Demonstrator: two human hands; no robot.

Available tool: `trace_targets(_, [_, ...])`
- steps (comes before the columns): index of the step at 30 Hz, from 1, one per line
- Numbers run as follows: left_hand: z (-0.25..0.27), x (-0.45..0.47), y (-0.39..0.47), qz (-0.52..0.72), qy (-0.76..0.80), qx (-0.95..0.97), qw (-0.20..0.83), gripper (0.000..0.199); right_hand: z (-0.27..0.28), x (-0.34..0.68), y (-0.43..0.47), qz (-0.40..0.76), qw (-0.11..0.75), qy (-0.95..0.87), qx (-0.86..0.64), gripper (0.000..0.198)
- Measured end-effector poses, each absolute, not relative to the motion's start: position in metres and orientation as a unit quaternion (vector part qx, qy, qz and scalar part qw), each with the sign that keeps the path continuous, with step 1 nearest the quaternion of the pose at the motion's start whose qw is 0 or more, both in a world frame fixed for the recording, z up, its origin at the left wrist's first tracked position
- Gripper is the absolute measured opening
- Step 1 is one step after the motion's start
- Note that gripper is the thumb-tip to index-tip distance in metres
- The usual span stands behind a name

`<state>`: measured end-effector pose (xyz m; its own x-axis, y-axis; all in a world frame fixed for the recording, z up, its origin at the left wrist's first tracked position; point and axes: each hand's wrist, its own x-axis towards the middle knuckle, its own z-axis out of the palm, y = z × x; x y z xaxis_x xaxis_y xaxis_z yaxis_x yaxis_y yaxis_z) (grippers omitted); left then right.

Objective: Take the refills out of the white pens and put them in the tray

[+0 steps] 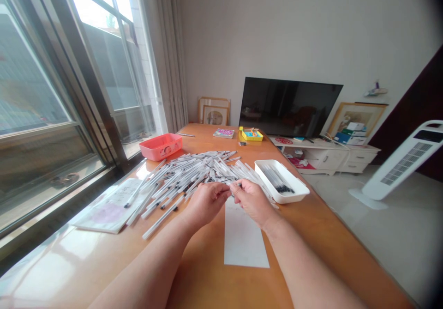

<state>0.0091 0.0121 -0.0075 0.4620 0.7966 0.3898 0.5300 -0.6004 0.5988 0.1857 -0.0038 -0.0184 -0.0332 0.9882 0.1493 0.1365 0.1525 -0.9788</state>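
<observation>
One white sheet [246,244] lies on the grip's near side; left hand [210,202] and right hand [252,200] together pinch a slim piece [239,184], mostly hidden. Just beyond, spreading leftward, clear pens [192,172] look light, stiff and slippery, probably best held mid-barrel.

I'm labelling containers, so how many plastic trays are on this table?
2: a pink tray on the left, and a white tray to the right of the right hand. I'm leaving out the yellow box farther back; no other tray seems hidden.
</observation>
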Motion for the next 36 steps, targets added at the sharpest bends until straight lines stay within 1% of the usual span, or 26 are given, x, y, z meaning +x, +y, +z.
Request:
trace_targets(3, [-0.011, 0.001, 0.021, 0.402, 0.422, 0.786, 0.209, 0.031, -0.018, 0.189, -0.002, 0.435, 0.543, -0.528, -0.487, 0.037])
trace_targets(6, [-0.013, -0.013, 0.033, 0.476, 0.474, 0.710, 0.212, 0.033, -0.019, 0.195, 0.004, 0.416, 0.597, -0.467, -0.502, 0.036])
trace_targets(11, [-0.014, -0.035, 0.049, 0.503, 0.529, 0.651, 0.206, 0.031, -0.020, 0.202, 0.011, 0.389, 0.630, -0.420, -0.525, 0.030])
trace_targets(15, [-0.014, -0.045, 0.053, 0.435, 0.589, 0.666, 0.142, 0.027, -0.020, 0.201, 0.012, 0.381, 0.630, -0.419, -0.531, 0.026])
trace_targets(21, [-0.011, -0.051, 0.049, 0.211, 0.656, 0.723, 0.053, 0.019, -0.021, 0.201, 0.012, 0.380, 0.631, -0.421, -0.529, 0.025])
trace_targets(23, [-0.011, -0.049, 0.046, 0.161, 0.662, 0.731, 0.032, 0.019, -0.021, 0.202, 0.012, 0.382, 0.630, -0.421, -0.529, 0.025])
trace_targets(29, [-0.015, -0.044, 0.043, 0.113, 0.666, 0.737, 0.005, 0.019, -0.023, 0.202, 0.013, 0.380, 0.636, -0.422, -0.524, 0.026])
trace_targets(36, [-0.019, -0.043, 0.044, 0.113, 0.648, 0.753, -0.003, 0.016, -0.022, 0.202, 0.013, 0.382, 0.638, -0.421, -0.520, 0.026])
